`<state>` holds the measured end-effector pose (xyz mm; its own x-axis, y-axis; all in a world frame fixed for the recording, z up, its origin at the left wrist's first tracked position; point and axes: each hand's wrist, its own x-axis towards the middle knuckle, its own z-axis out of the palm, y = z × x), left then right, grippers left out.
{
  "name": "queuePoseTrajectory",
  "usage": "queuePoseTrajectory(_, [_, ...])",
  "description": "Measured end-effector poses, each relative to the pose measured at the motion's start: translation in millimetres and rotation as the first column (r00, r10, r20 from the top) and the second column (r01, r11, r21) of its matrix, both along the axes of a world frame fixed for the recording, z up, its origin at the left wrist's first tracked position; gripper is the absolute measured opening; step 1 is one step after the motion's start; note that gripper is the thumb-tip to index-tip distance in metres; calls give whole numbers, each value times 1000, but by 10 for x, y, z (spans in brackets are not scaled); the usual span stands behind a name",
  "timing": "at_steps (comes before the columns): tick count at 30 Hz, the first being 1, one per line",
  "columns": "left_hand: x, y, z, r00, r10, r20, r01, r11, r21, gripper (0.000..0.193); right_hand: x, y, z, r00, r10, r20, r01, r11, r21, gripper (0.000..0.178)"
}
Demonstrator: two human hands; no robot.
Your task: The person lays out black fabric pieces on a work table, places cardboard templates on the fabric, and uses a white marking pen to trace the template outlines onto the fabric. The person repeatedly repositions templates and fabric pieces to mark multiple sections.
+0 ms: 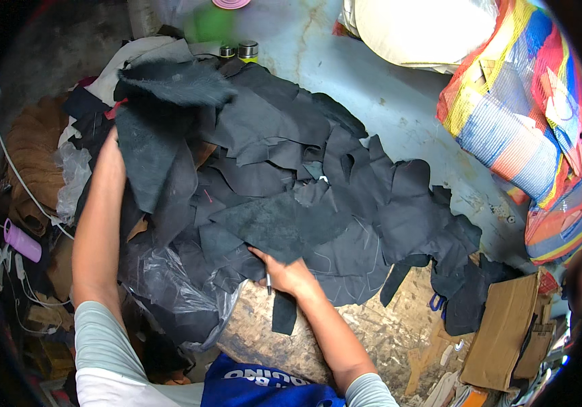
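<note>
A large piece of black leather [152, 146], its suede side showing, is raised at the left over the heap. My left hand [114, 138] holds it up; the fingers are mostly hidden behind the piece. Closer to me, my right hand [289, 277] is closed round a slim silver pen [268, 283] pointing down. Its outstretched index finger touches the edge of a dark leather piece [257, 224]. Many overlapping black leather scraps [264, 129] cover the table around both hands. Pale drawn outlines mark some leather [345, 261] right of my right hand.
The stained wooden tabletop [332, 332] shows in front of me. Clear plastic [182, 285] wraps dark material at the left. A cardboard box [501, 332] stands at the right, below a colourful striped bag [508, 129]. A purple tumbler [22, 241] and white cables lie far left.
</note>
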<state>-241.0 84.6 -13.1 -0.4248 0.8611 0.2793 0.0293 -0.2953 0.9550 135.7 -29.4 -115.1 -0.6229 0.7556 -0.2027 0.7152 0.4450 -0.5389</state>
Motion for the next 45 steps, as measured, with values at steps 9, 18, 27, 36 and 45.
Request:
queuePoseTrajectory(9, [474, -466, -540, 619, 139, -773, -366, 922, -128, 44, 264, -96, 420, 943, 26, -332, -144, 930, -337, 47])
queuePoseTrajectory(18, [698, -791, -482, 618, 150, -771, -260, 965, -20, 20, -130, -185, 323, 739, -290, -608, 562, 764, 318, 61])
queuePoseTrajectory(27, [-7, -625, -158, 493, 446, -747, -550, 825, 129, 26, -227, 214, 331, 567, -247, -786, 541, 831, 129, 18])
queuePoseTrajectory(36, [2251, -2208, -903, 55, -766, 641, 992, 114, 51, 113, 653, -404, 846, 13, -573, -819, -200, 801, -564, 6])
queuePoseTrajectory(45, [2699, -1950, -455, 254, -510, 822, 725, 663, 188, 50, 1652, -1171, 1346, 661, -426, -618, 385, 899, -208, 25])
